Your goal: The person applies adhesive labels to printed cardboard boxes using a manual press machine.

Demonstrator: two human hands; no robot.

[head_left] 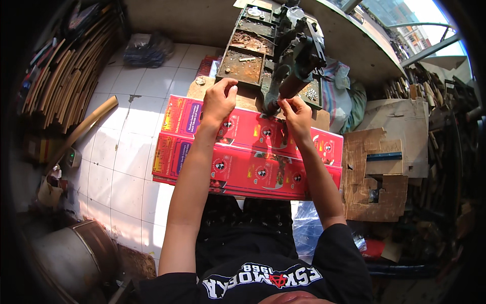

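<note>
My left hand [218, 99] is curled, its fingers pinched at the near edge of a rusty metal tray [238, 67] holding small parts; whatever it pinches is too small to see. My right hand [296, 115] pinches something small just below the base of a dark green hand press [296, 55]. Both forearms lie over two long red printed boxes [243, 162] stacked across my lap. The press stands on a wooden block [248, 99] in front of me.
Bundles of wooden sticks [61, 76] lean at the left wall. A cardboard tube [83, 129] lies on the white tiled floor. Cut cardboard pieces [377, 172] sit at the right, a metal pot [71, 258] at lower left, a dark bag [147, 48] behind.
</note>
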